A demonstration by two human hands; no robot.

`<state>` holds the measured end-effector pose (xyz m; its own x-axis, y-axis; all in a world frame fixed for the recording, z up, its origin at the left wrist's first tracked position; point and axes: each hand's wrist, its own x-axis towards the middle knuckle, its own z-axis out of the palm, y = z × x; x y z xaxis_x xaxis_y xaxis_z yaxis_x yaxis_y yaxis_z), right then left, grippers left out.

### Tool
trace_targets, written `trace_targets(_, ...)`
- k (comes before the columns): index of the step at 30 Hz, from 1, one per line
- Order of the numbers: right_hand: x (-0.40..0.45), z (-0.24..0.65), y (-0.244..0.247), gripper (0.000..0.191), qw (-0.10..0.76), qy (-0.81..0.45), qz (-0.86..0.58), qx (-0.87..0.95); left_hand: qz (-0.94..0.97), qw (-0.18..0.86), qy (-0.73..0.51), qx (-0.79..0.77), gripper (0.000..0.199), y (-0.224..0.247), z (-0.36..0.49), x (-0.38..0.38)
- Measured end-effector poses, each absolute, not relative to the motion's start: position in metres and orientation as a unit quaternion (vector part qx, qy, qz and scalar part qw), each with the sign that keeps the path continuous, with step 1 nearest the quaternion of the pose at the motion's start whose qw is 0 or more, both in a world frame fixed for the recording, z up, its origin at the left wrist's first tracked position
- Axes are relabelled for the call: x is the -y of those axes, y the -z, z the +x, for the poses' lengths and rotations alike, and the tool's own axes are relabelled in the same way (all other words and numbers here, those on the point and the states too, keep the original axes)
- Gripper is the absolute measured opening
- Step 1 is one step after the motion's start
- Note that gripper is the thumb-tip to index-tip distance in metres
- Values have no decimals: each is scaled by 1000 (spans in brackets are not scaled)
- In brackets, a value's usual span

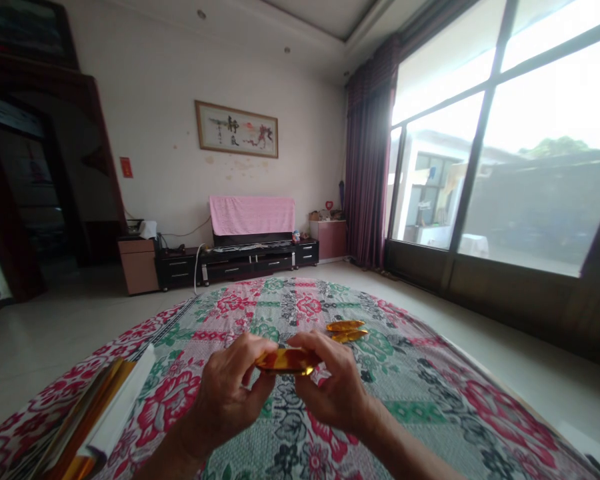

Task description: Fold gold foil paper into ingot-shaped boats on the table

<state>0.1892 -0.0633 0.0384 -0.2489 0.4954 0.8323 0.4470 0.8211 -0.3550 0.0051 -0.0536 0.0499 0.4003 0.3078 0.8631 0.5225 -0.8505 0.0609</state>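
Note:
Between my two hands, a folded piece of shiny gold foil paper (286, 361) is held level above the table. My left hand (233, 377) pinches its left end with thumb and fingers. At the opposite end, my right hand (337, 380) grips it the same way. Beyond my right hand lie two folded gold paper pieces, a farther one (346, 326) and a nearer one (350, 336), both long and boat-like. To the left of my left hand rests a stack of gold and white paper sheets (93, 420), partly cut off by the frame's lower edge.
A flowered cloth (410, 380) in red, green and grey covers the round-edged table. Across the floor stands a low black cabinet (250, 265) with a pink cloth (253, 215) draped over something on it. Large windows (530, 167) line the right side.

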Motion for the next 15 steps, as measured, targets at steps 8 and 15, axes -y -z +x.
trace_targets(8, 69, 189, -47, 44, 531, -26, -293, 794, -825, 119, 487, 260, 22, -56, 5, 60)
trace_targets(15, 68, 196, -48, 52, 516, -141, -275, 799, -822, 143, 489, 254, 18, -49, 0, 52)
